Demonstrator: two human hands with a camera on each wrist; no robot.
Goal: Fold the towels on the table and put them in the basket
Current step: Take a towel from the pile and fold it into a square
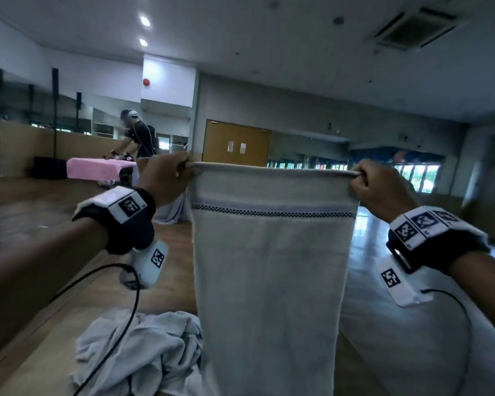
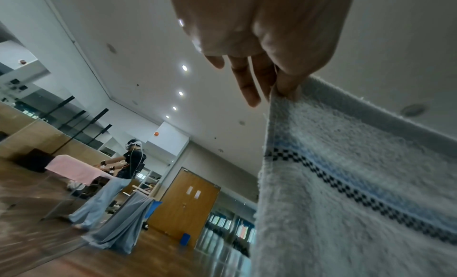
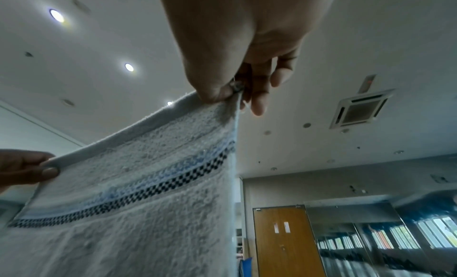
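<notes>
A pale grey towel (image 1: 272, 267) with a blue band and a dark checkered stripe hangs stretched in the air in front of me. My left hand (image 1: 169, 174) pinches its top left corner and my right hand (image 1: 375, 184) pinches its top right corner. The left wrist view shows thumb and forefinger of the left hand (image 2: 279, 85) nipping the corner of the towel (image 2: 346, 183), the other fingers loose. In the right wrist view the right hand (image 3: 230, 93) nips the far corner of the towel (image 3: 136, 193). A crumpled grey towel (image 1: 143, 347) lies on the wooden table (image 1: 35, 352) below. No basket is in view.
A cable (image 1: 117, 324) from my left wrist hangs over the crumpled towel. Another person (image 1: 139, 135) stands at a pink-covered table (image 1: 97, 167) at the back left. Wooden doors (image 1: 236, 144) stand in the far wall, and wood floor lies between.
</notes>
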